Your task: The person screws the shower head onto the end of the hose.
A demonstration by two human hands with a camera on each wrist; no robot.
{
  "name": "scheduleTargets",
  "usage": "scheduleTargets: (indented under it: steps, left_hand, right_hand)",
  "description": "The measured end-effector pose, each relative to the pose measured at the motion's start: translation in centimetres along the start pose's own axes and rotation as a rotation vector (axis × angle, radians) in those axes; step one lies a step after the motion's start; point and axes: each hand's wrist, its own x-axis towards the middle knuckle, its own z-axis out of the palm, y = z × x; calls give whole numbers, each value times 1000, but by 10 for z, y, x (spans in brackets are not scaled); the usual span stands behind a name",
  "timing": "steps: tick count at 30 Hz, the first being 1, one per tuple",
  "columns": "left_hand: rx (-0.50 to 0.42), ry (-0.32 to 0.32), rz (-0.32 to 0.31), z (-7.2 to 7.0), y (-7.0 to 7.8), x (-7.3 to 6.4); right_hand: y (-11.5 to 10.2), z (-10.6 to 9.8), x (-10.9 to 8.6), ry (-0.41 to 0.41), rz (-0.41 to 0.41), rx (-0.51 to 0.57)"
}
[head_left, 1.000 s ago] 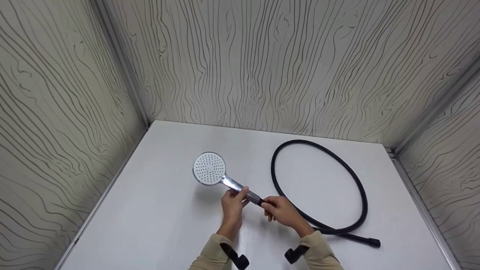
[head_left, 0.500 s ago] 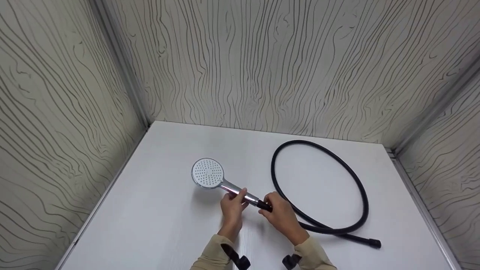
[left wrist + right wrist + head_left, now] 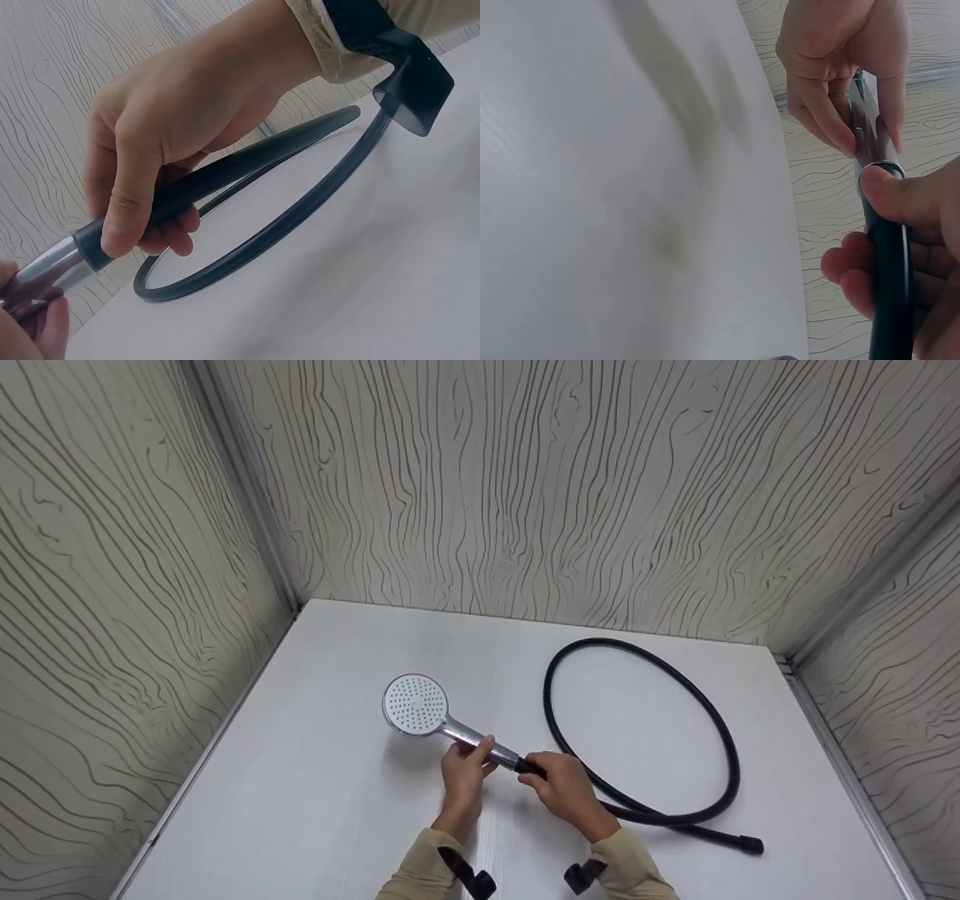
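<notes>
A chrome shower head [image 3: 415, 704] with a round white spray face is held above the white table, tilted with its handle running down to the right. My left hand [image 3: 463, 780] pinches the chrome handle between thumb and fingers. Just to the right, my right hand [image 3: 566, 787] grips the end of a black shower hose [image 3: 731, 765]. In the right wrist view the hose end [image 3: 891, 292] meets the chrome handle [image 3: 871, 135] in line, the thumb lying close to the joint. Whether the thread is engaged cannot be seen.
The hose lies in a big loop on the right of the white table [image 3: 300, 780]. Its free end [image 3: 750, 845] has a black fitting and points to the front right. Wood-grain panels [image 3: 480, 495] enclose the table at the back and sides.
The shower head has dropped slightly. My right hand has changed its hold on the hose end, leaving more black showing beside the handle. My left hand has barely moved.
</notes>
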Motion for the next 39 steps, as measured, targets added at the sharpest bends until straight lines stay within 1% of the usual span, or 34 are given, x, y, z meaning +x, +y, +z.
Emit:
scheduleTargets:
  steps: [4, 6, 8, 11, 15, 18, 22, 27, 30, 32, 34, 39]
  left_hand:
    - [7, 12, -17, -2, -2, 0]
    - [18, 18, -28, -3, -2, 0]
    - [23, 25, -35, -4, -2, 1]
    - [23, 24, -24, -4, -2, 1]
    - [16, 12, -12, -3, -2, 0]
    - [31, 22, -23, -3, -3, 0]
    - [53, 30, -35, -6, -6, 1]
    - [58, 22, -43, -6, -6, 2]
    - [58, 20, -31, -5, -5, 3]
    - [39, 20, -26, -5, -4, 4]
    - [24, 21, -26, -4, -3, 5]
    - [-7, 34, -26, -3, -2, 8]
  right_hand:
    - [3, 1, 1, -78, 59, 84]
    - [5, 2, 1, -115, 103, 146]
    - [4, 2, 1, -134, 140, 194]
    - [4, 2, 0, -132, 178, 225]
    - [4, 0, -3, -105, 192, 179]
    - [4, 0, -4, -111, 199, 174]
    - [2, 3, -4, -101, 170, 143]
    - [1, 6, -4, -56, 126, 85]
    - [0, 5, -3, -47, 107, 86]
    - [0, 3, -2, -58, 111, 117]
    - [1, 2, 0, -85, 130, 172]
    - [6, 3, 1, -160, 236, 362]
